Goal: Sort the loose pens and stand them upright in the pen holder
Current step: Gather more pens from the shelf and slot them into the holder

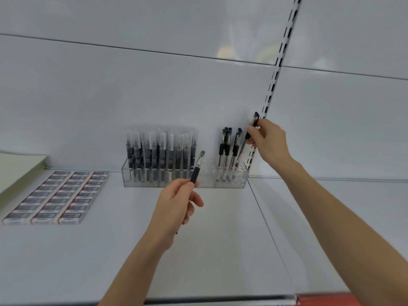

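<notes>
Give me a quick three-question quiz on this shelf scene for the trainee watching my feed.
1. True or false: the left hand and the right hand each hold a pen.
2. The right hand's pen is: A) tilted at the right end of the pen holder; B) lying flat on the shelf; C) among the boxes at the left.
3. Which section of the pen holder appears to have no pens standing in it?
Key: 1 true; 2 A; 3 the middle section.
</notes>
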A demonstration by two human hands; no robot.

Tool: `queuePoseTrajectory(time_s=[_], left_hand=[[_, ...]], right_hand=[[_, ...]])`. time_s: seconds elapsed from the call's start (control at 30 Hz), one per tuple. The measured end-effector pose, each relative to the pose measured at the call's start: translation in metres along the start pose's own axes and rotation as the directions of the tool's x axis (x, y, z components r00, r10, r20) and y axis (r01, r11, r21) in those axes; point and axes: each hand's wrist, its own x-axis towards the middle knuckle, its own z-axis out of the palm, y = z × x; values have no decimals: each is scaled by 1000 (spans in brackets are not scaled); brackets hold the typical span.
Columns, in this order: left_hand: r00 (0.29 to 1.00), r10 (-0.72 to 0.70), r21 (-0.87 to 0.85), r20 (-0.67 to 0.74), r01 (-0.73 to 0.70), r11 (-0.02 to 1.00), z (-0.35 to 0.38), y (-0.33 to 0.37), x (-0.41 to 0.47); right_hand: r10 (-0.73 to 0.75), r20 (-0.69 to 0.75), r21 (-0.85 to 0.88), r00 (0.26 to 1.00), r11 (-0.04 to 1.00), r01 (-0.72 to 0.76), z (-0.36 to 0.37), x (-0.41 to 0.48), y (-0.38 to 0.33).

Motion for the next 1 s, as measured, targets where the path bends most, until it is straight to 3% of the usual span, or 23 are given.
queuePoseTrajectory(time_s=[0.2, 0.37, 0.5, 0.6, 0.7, 0.8, 0.9, 1.0], left_hand=[[1000, 6, -17, -29, -6, 1000, -2, 0, -1], [998, 39, -17, -49, -39, 999, 1, -2, 0], [993, 95, -6, -74, -96, 995, 3, -4, 1], [989, 120, -6, -90, -121, 993, 7, -6, 3], [988, 133, 7, -74, -133, 991, 15, -7, 4], [988, 155, 31, -17, -154, 988, 24, -5, 3], [986, 167, 55, 22, -168, 984, 24, -6, 2], [973, 222, 276, 59, -230, 933, 13, -13, -1]], right_hand=[[11, 38, -117, 999, 993, -6, 0, 6, 3], [125, 166, -134, 978, 986, -103, 15, -8, 16], [168, 101, -207, 981, 968, -144, 11, -19, 14], [133, -9, -12, 991, 991, -133, 1, -40, 1], [106, 157, 281, 982, 948, -147, -2, -69, -23], [30, 300, 340, 954, 930, -136, 5, -85, -35], [36, 272, 380, 962, 914, -142, 12, -85, -38], [116, 211, 498, 971, 842, -209, 7, -74, -38]])
